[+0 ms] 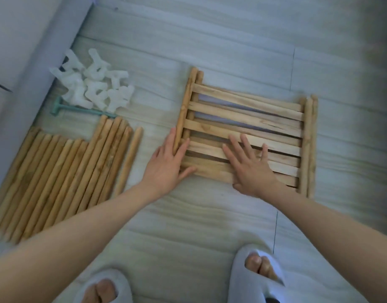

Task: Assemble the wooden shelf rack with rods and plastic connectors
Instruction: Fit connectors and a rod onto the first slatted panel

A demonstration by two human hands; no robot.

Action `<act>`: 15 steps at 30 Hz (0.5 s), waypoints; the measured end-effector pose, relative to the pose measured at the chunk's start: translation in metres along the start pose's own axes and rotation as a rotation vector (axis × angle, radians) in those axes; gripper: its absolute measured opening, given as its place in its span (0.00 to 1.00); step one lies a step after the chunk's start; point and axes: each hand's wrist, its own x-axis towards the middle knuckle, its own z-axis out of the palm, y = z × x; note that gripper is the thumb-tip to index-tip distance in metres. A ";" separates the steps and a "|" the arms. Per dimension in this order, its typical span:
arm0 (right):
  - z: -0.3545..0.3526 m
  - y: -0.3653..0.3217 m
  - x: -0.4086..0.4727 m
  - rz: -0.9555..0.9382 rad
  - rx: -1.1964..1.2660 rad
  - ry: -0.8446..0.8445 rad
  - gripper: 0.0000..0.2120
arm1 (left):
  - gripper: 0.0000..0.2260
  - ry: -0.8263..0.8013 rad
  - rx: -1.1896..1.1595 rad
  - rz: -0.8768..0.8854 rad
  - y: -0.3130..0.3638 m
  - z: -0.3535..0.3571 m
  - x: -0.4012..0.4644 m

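Both hands flat on slatted panels, no labels

Pale plank floor: rods in a row at left, connectors piled beyond them, slatted panels stacked at right.

We count two stacked slatted shelf panels — their layers partly overlap. One green mallet, two slippers, two hands; rods and white connectors lie too bunched to count.

Both hands flat (fingers spread).
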 end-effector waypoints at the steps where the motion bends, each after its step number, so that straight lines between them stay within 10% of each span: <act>1: -0.006 0.010 0.011 0.011 0.000 0.017 0.49 | 0.35 -0.010 0.029 -0.023 -0.001 -0.003 0.017; 8: -0.062 0.066 0.088 0.188 0.102 0.126 0.41 | 0.28 -0.071 -0.048 -0.203 0.013 -0.038 0.134; 15: -0.085 0.081 0.091 0.243 0.015 0.302 0.36 | 0.26 0.164 -0.698 -0.282 0.031 -0.077 0.156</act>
